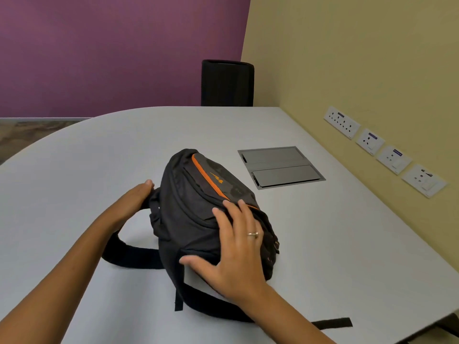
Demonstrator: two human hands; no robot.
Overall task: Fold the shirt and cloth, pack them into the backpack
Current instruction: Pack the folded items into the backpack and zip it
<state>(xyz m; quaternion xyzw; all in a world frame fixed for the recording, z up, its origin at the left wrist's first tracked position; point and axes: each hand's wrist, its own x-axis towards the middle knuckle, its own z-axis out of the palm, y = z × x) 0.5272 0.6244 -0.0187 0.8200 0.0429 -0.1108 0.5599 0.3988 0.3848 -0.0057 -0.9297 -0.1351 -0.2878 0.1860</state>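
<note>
Four white socket plates (pixel 385 150) are running along the yellow wall (pixel 347 58) well beyond the backpack (pixel 198 209) on its right, and a grey metal cable hatch (pixel 280 167) is sitting flush in the table (pixel 87 157) between those plates and the bag, near the bag but apart from it. Past the backpack's far end, a black chair back (pixel 227 83) is standing behind the table edge against the corner where the purple wall (pixel 111 50) is meeting the yellow one. Nothing is lying between the bag and either hand. The backpack itself, dark with an orange zip line and a small orange logo, is lying on its side near the middle of the table, its zips looking closed, one shoulder strap (pixel 131 259) looping out on its left and another strap (pixel 332 323) trailing toward the near table edge on its right. The left hand (pixel 135 197) is pressing against the bag's left side with fingers mostly straight, touching the fabric where the strap joins, curling round nothing I can see. The right hand (pixel 236 249), wearing a ring, is resting spread flat on the bag's near upper face, fingers splayed and thumb lying along the lower edge, gripping nothing. No shirt or cloth is showing outside the bag.
</note>
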